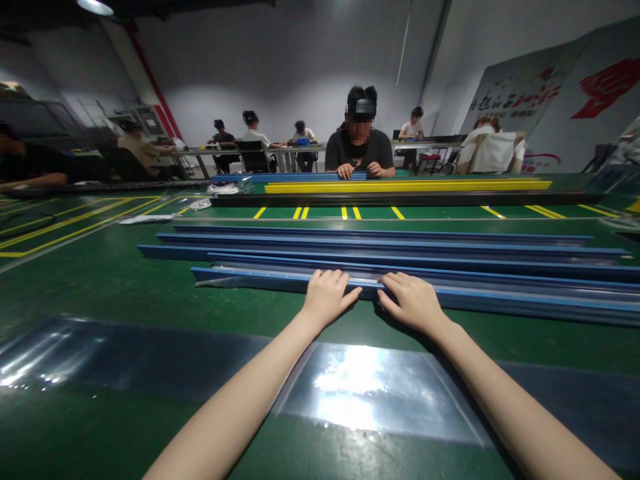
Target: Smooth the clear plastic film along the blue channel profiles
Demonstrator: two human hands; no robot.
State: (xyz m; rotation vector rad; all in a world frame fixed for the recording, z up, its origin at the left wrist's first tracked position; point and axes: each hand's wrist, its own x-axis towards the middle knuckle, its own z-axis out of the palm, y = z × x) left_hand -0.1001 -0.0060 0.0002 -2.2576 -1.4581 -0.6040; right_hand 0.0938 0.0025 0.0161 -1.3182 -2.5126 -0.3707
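Both my hands rest on the nearest of several long blue rails (500,297) lying across the green floor. My left hand (327,295) has its fingers curled over the rail's near edge, thumb stretched toward the middle. My right hand (411,301) grips the same rail a little to the right, fingers bent over its top. A thin clear film covers this rail near its left end (225,277). More blue rails (380,248) lie parallel just behind it.
A clear plastic sheet (370,390) lies on the floor below my arms. Across from me a seated person (359,150) handles blue, yellow (407,187) and black rails. Other people sit at tables (280,152) in the back. Yellow lines mark the floor at left.
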